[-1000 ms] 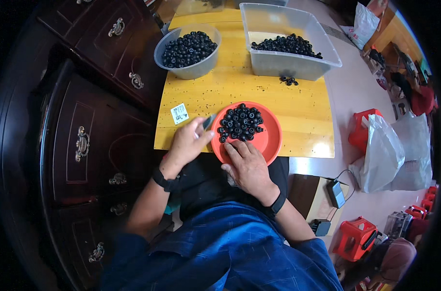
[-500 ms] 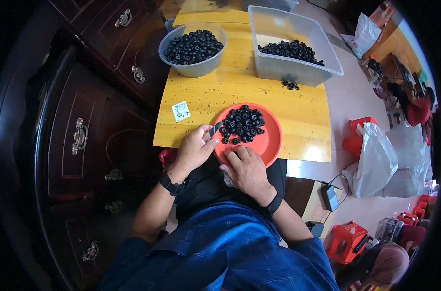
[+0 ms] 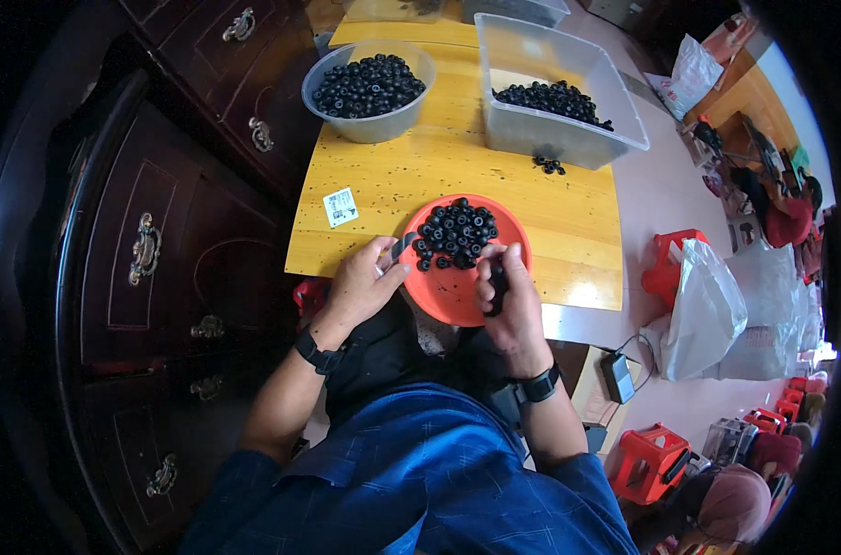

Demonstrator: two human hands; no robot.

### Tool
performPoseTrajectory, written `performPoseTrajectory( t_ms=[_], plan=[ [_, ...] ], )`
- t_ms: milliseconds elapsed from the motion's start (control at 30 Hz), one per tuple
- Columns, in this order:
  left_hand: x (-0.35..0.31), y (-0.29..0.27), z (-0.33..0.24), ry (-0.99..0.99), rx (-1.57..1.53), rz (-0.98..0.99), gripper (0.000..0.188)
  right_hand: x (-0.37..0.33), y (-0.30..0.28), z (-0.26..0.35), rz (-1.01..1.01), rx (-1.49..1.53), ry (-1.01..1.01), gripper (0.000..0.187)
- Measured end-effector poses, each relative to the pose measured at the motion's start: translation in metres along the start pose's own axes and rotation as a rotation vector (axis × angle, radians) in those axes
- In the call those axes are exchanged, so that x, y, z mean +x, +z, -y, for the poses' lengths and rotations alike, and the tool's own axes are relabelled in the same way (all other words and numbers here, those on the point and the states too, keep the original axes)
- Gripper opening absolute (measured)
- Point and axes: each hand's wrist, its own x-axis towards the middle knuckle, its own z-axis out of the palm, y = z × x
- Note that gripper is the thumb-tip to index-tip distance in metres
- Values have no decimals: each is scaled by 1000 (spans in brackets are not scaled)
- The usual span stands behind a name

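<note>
A round orange-red plate (image 3: 459, 307) sits at the table's near edge. Small black ring-shaped parts (image 3: 453, 236) are heaped on its far half. At the plate's left rim, my left hand (image 3: 365, 285) is closed on a dark, flat-tipped tool (image 3: 403, 246), whose kind I cannot make out; its tip reaches over the rim by the heap. Over the plate's right side my right hand (image 3: 515, 310) is wrapped round a black, elongated object (image 3: 499, 285). My fingers cover much of it, so its kind is unclear.
Beyond the plate, a clear bowl (image 3: 383, 129) and a large clear bin (image 3: 550, 139) hold more black parts. Several loose ones (image 3: 549, 166) lie beside the bin. A white label (image 3: 341, 207) and dark crumbs lie on the yellow table (image 3: 577, 231). Dark cabinets (image 3: 161, 305) stand left.
My right hand has risen from the plate's near rim to its right side, and a black elongated object now shows in its grasp. My left hand stays by the left rim.
</note>
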Motion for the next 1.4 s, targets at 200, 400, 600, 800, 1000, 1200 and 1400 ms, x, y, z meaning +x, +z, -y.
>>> performPoseTrajectory(
  t_ms=[200, 400, 600, 800, 1000, 1200, 1400],
  plan=[
    [-5, -4, 0, 39, 9, -101, 42, 2, -6, 2, -19, 490, 321, 43],
    [-19, -8, -46, 148, -76, -13, 35, -2, 6, -14, 187, 398, 324, 38],
    [-26, -1, -82, 203, -131, 130, 25, -16, 19, -17, 152, -165, 163, 41],
    [-28, -5, -67, 178, -326, 392, 32, -25, 18, -4, 382, -308, 180, 55],
    [-34, 12, -58, 167, -511, 216, 24, -22, 11, -5, 461, -182, 199, 49],
    [-36, -2, -81, 240, 14, 72, 7, -18, 6, -18, 258, -212, 54, 21],
    [-30, 13, -67, 106, -686, 113, 8, -19, 6, -21, 281, -204, 2, 12]
  ],
)
